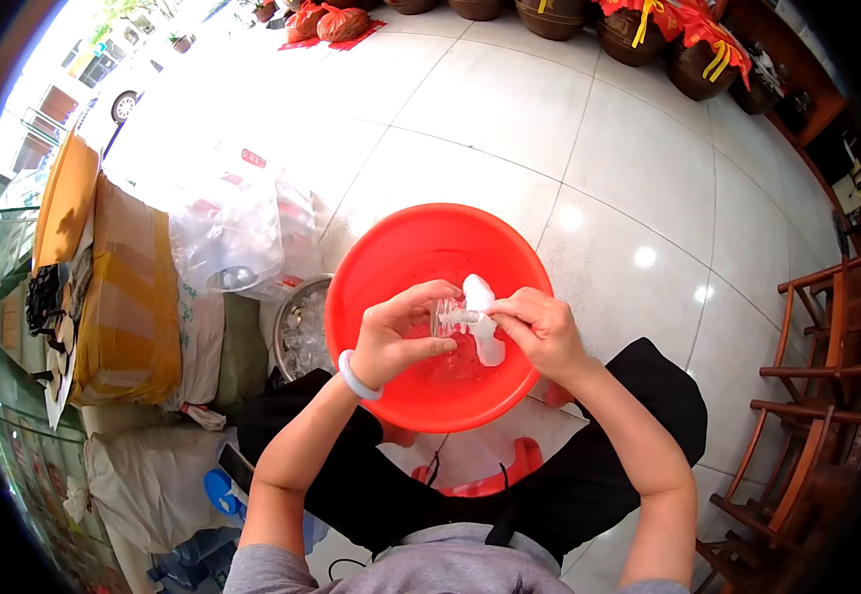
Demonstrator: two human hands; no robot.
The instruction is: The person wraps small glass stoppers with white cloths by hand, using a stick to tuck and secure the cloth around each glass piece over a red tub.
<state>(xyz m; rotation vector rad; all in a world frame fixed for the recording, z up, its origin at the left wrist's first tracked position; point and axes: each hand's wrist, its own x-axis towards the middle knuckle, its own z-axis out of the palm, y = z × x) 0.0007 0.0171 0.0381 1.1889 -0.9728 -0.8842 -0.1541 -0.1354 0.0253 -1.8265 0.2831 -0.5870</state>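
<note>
Over a red plastic basin [381,267], my left hand [396,332] is closed around a small clear jar [444,318], its mouth turned to the right. My right hand [541,332] pinches a white cloth [490,346] that hangs in folds at the jar's mouth. Part of the white material seems to reach into the jar; the fingers hide exactly how far. Below the hands, the bottom of the basin looks wet, with clear liquid in it.
Left of the basin stands a metal bowl [303,332] of clear small containers. Beside it are clear plastic bags [227,233] and a taped cardboard box [128,297]. Wooden chairs [816,371] stand at right, brown jars [554,15] at the back.
</note>
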